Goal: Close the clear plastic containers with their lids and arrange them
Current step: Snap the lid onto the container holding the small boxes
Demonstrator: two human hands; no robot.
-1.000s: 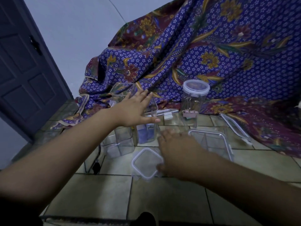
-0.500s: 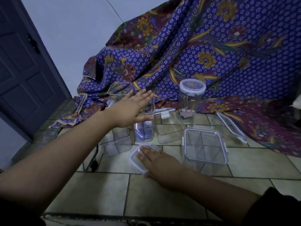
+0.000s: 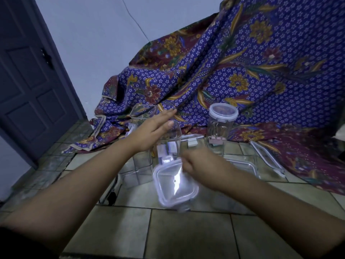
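My right hand grips a square clear lid by its edge and holds it tilted above the floor. My left hand is stretched out with straight fingers against the rim of a tall clear container that has small purple-and-white things inside. A lower open container stands in front of it on the left. A round jar with its lid on stands at the back. A flat rectangular container is partly hidden behind my right arm.
A purple floral cloth drapes the back and right side. Loose lids lie on the tiles: one behind the tall container, one at the right. Another open container stands far back. A dark door is on the left.
My right hand has picked the square lid up off the floor and raised it, tilted. My left hand stays by the tall container.
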